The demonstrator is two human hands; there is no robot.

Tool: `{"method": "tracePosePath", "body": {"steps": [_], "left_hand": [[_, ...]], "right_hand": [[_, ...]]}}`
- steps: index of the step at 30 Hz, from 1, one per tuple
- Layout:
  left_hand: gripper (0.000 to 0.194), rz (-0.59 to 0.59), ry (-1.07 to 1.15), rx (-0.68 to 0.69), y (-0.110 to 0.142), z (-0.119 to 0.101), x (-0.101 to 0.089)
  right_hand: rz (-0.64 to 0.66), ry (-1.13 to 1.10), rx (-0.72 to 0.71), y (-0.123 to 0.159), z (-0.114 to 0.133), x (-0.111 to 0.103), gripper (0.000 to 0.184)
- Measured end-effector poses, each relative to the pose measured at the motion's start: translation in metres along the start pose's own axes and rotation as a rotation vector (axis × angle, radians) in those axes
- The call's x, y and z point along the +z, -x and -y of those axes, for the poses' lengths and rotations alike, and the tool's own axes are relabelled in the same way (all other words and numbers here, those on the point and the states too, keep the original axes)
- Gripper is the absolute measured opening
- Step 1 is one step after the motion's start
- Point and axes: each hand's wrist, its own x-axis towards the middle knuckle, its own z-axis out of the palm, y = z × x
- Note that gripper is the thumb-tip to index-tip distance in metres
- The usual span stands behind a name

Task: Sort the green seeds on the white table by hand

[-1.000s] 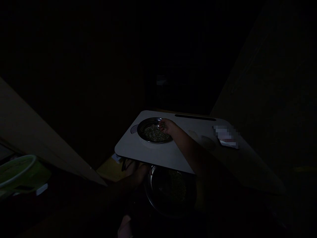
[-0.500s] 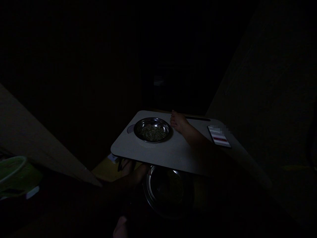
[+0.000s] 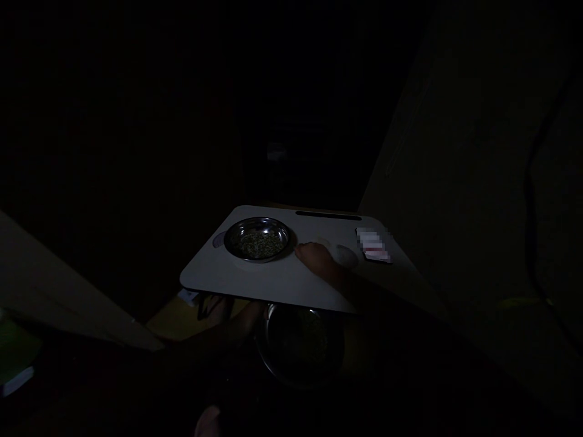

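Note:
On a white low table [image 3: 255, 282] stands a shallow steel bowl [image 3: 285, 246] with small greenish-grey pieces [image 3: 262, 244] in it, too dim to name. My right hand [image 3: 314, 256] is low over the tabletop, just right of this bowl, its fingers drawn together; whatever they hold, if anything, is hidden. Below the table's near edge is a larger metal bowl [image 3: 260, 349], with dim greenish contents. My left hand [image 3: 249, 317] is at this bowl's left rim and appears closed on it, its fingers mostly in shadow.
A phone [image 3: 374, 246] lies on the right of the table. A dark slot [image 3: 328, 215] runs along its far edge. Pale patches [image 3: 346, 256] show beside my right hand. A green basket [image 3: 18, 346] is at far left, by a slanted pale panel [image 3: 68, 291]. The room is very dark.
My right hand has come nearer along the tabletop, from the bowl's far right side to its near right. The view has shifted slightly right. My left hand stays at the larger bowl's rim.

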Motion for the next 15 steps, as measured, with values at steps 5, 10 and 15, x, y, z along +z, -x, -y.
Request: {"method": "tracePosePath", "body": {"steps": [5, 10, 15], "left_hand": [[0.025, -0.004, 0.024, -0.129, -0.0071, -0.0028, 0.0025], [0.028, 0.000, 0.078, -0.120, -0.0067, 0.0032, 0.0051], [0.029, 0.067, 0.205, -0.162, -0.0050, 0.0029, 0.0098]], "right_hand": [[-0.039, -0.008, -0.003, 0.0017, 0.0067, 0.0029, 0.037], [-0.058, -0.026, -0.021, 0.0033, 0.0052, 0.0049, 0.034], [-0.090, -0.024, -0.026, 0.0019, 0.0059, 0.0058, 0.035]]}}
